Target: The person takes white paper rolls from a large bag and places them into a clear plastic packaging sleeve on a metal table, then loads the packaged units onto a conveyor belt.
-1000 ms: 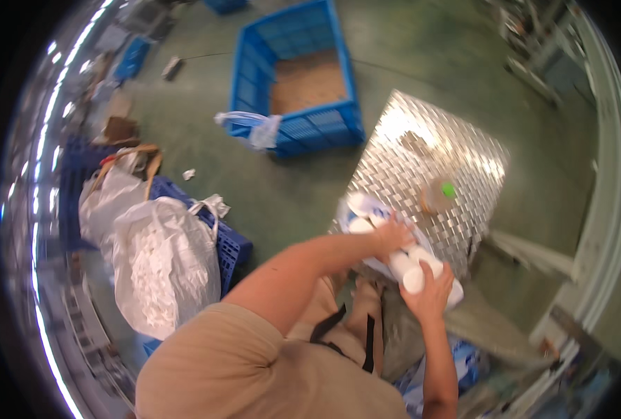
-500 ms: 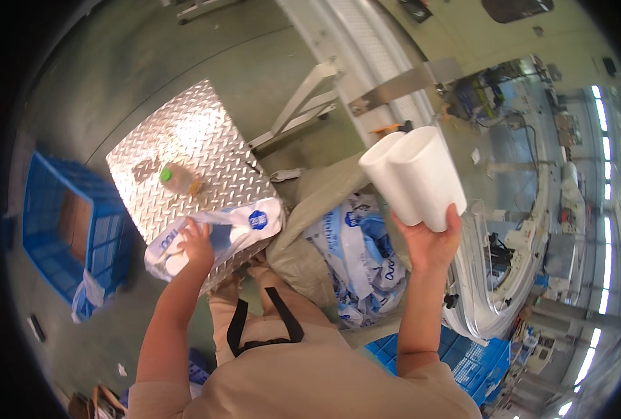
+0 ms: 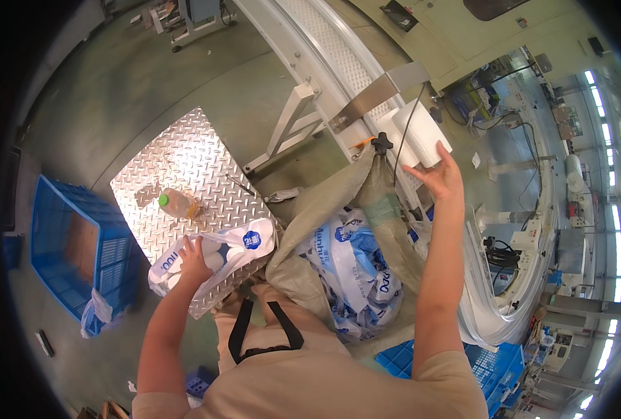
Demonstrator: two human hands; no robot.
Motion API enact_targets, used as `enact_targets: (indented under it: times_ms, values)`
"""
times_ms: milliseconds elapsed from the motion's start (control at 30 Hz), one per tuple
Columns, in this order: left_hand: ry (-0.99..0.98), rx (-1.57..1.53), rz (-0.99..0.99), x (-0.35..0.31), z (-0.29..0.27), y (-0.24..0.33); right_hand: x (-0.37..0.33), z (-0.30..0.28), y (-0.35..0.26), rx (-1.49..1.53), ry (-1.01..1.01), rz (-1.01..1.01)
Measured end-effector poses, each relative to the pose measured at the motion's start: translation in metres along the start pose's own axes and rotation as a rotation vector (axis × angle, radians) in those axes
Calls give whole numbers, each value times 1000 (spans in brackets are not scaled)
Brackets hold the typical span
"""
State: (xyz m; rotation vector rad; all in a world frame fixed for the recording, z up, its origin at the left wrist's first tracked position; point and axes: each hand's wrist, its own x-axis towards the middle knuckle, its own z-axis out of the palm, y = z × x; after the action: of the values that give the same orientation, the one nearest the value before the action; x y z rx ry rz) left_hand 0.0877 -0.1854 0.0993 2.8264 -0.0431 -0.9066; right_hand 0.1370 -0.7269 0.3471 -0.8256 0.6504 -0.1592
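Observation:
My left hand grips the near side of a torn white-and-blue plastic pack of paper rolls, its fingers spread over the film. Inside the tear, white rolls show. The pack lies on the near edge of a metal tread-plate platform. At the end of my outstretched right arm, my right hand is closed around the lower ends of two white paper rolls, side by side and tilted. They are at the conveyor, beside a black star knob; a thin cable crosses in front of them.
A green-capped bottle lies on the platform. Between my arms, a large beige sack holds crumpled plastic wrappers. A blue crate stands on the left, another at lower right. A metal guide plate spans the conveyor.
My right hand has carried the two rolls farther away, up to the conveyor beside the knob. My left hand stays on the pack. The view has shifted slightly.

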Motion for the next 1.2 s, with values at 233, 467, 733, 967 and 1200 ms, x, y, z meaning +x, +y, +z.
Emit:
enact_targets:
  times_ms: [233,467,733,967,1200]
  values:
    - [344,-452,114,-38,-35,-34,-13,-35,8,126,290,-220]
    - [-116,-1677,44,-98,-105,-10,-17,26,36,-694,398,-280]
    - [-342,-1731,480,-120,-138,61,-157,129,203,-1047,-813,-193]
    - [-513,-2020,146,-116,-130,97,-171,122,173,-1121,-751,-381]
    - [-413,-2018,88,-105,-144,100,-66,36,41,-368,571,-772]
